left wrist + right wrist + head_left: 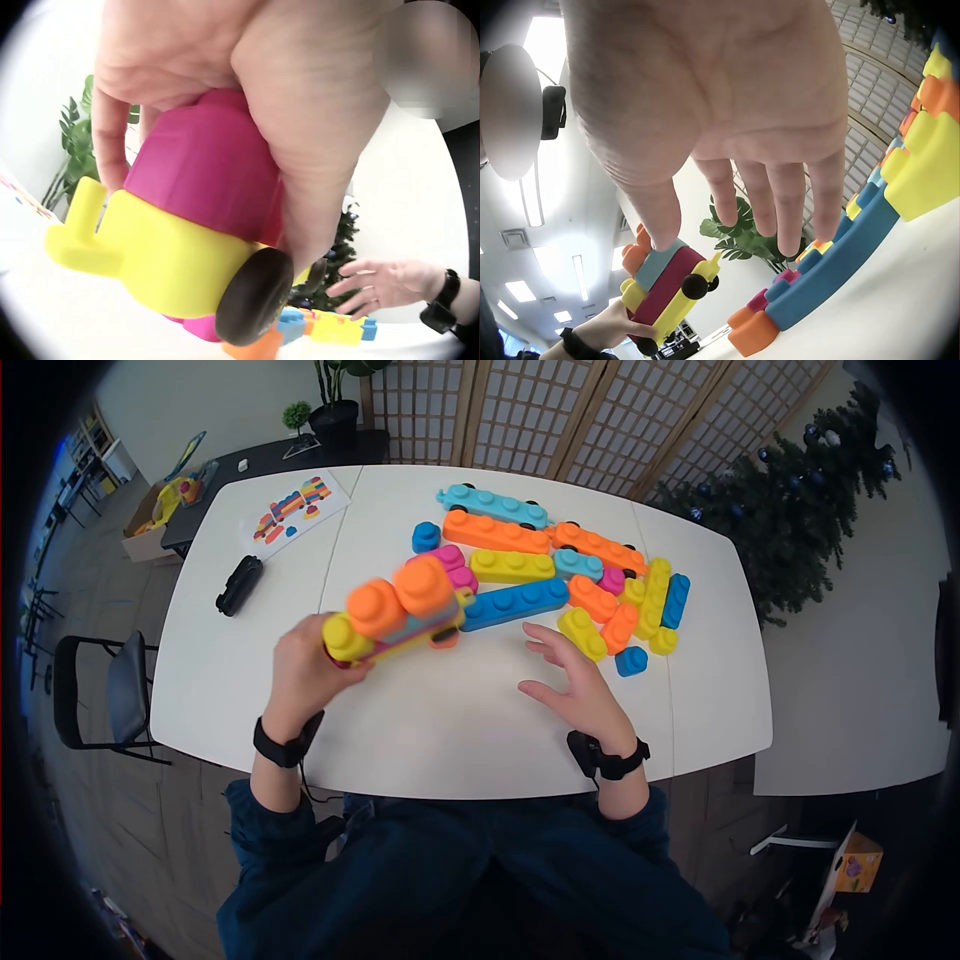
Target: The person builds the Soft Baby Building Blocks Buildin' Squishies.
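My left hand (300, 665) grips one end of a wheeled block vehicle (405, 612), lifted off the table. In the right wrist view the vehicle (671, 289) has a yellow wheeled base, a magenta block over it, a light blue one above, and orange and yellow blocks on top. The left wrist view shows the left hand's fingers and thumb round a magenta block (206, 169) on the yellow base (169, 259), which has a black wheel (255, 296). My right hand (575, 685) hovers with fingers spread, holding nothing, near a long blue block (515, 603).
Loose blocks and wheeled bases, such as a light blue base (495, 506) and a yellow block (582, 634), cover the table's back middle and right. At the back left lie a printed picture sheet (295, 510) and a black case (240, 586).
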Demonstrator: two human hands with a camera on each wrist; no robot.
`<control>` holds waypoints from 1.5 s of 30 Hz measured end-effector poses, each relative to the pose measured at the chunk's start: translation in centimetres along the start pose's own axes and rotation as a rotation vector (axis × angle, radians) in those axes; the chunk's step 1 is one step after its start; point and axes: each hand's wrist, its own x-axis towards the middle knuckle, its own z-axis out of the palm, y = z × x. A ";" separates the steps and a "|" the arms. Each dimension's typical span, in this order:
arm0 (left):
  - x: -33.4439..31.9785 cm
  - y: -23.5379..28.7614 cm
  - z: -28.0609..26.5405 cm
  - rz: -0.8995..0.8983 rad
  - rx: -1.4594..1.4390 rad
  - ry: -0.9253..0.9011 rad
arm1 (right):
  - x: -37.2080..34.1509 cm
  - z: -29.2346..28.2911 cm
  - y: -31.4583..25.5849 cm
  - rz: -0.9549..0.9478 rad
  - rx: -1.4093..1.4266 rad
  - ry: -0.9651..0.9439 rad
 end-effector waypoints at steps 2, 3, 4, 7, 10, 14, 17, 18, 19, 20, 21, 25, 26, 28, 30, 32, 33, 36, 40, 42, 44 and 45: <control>1.0 -1.8 -1.0 -0.132 0.012 0.041 | 0.0 0.0 0.2 -0.001 0.001 0.007; 1.6 -2.6 -1.1 -0.163 0.025 0.083 | -0.1 0.1 0.5 -0.046 -0.047 -0.004; 2.1 -3.2 -1.0 -0.187 0.067 0.131 | -0.2 0.2 0.6 -0.092 -0.096 -0.014; 3.0 -4.7 -0.6 -0.252 0.160 0.132 | -0.4 0.5 -0.1 -0.087 -0.079 -0.044; 3.5 -5.7 0.0 -0.299 0.229 0.047 | -0.5 0.5 0.3 -0.087 -0.090 -0.031; 4.0 -5.8 0.7 -0.262 0.251 0.005 | -0.4 -0.1 0.3 -0.081 -0.099 -0.030; 4.4 -5.6 0.9 -0.326 0.238 -0.052 | -0.4 -1.1 -2.0 -0.029 -0.131 -0.040; 4.5 -5.9 0.9 -0.338 0.241 -0.079 | -0.4 -1.6 -3.5 -0.104 -0.230 -0.049; 4.5 -6.0 0.9 -0.349 0.245 -0.107 | -0.5 -2.0 -4.8 -0.179 -0.328 -0.057; 4.2 -5.9 0.8 -0.349 0.245 -0.107 | -0.3 -2.5 -5.9 -0.178 -0.328 -0.057; 3.7 -5.6 0.5 -0.288 0.269 -0.031 | 0.4 -3.3 -6.7 -0.224 -0.395 -0.005; 2.7 -3.0 -0.6 -0.007 0.332 0.368 | 5.0 -6.0 -6.8 -0.270 -0.515 0.091; 2.4 -1.7 -1.0 -0.007 0.334 0.367 | 6.6 -6.3 -6.3 -0.220 -0.542 0.085; 1.7 1.3 -1.7 0.070 0.207 0.367 | 10.6 -7.1 -4.3 -0.172 -0.641 0.069; 1.0 3.2 -1.9 0.047 0.110 0.328 | 14.8 -7.5 -2.1 -0.078 -0.768 0.032; 0.7 4.4 -1.9 0.080 -0.007 0.302 | 18.3 -8.0 0.3 0.044 -0.901 0.003; 0.6 4.9 -2.2 0.080 -0.010 0.303 | 19.7 -8.2 1.7 0.072 -0.981 0.003; 0.3 6.4 -2.8 0.090 -0.101 0.210 | 22.8 -8.0 5.2 0.043 -1.059 0.023; 0.3 7.9 -1.9 0.203 -0.149 0.116 | 25.7 -7.2 7.4 0.039 -1.005 -0.040; 0.3 7.9 -1.4 0.204 -0.181 0.045 | 27.2 -7.1 8.3 0.032 -0.942 -0.101; 0.4 7.5 -1.3 0.170 -0.174 0.036 | 28.0 -7.1 8.6 0.065 -0.929 -0.131; 0.4 7.3 -1.3 0.145 -0.169 0.016 | 28.3 -7.1 8.8 0.108 -0.912 -0.153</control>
